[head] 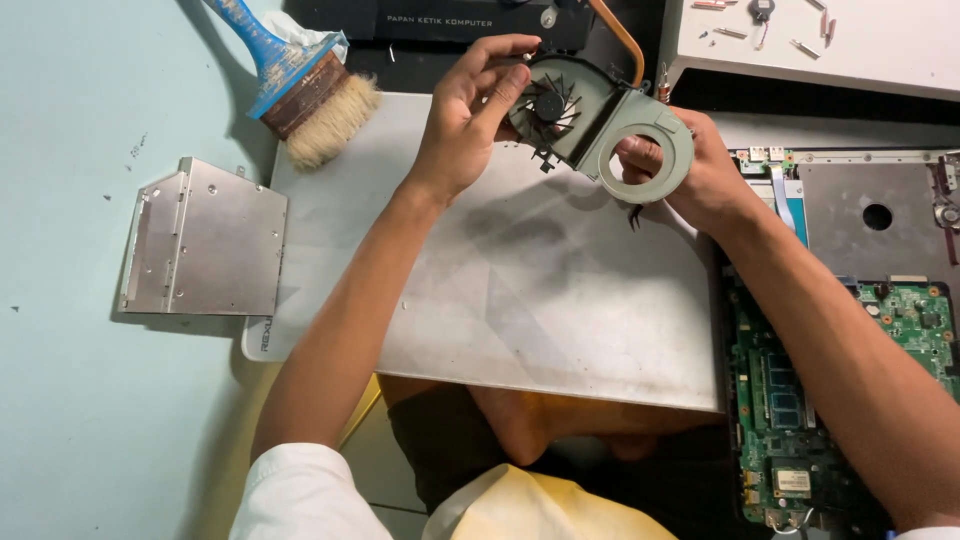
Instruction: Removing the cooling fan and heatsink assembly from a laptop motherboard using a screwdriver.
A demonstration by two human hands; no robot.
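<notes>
head view, left to right: bare pale tabletop (pixel 70 420) at the far left, then a silver optical drive (pixel 205 240) and a blue-handled brush (pixel 300 85) near the grey panel (pixel 540 290), which has open surface below the hands. left hand (pixel 470 115) curls half closed, fingertips pinching the fan housing (pixel 580 105) at its bladed end. right hand (pixel 695 170) grips the ring-shaped cover (pixel 645 160), thumb through the hole. the housing's long axis slants from upper left down to the right, above the panel. a green circuit board (pixel 800 400) crowds the right edge.
</notes>
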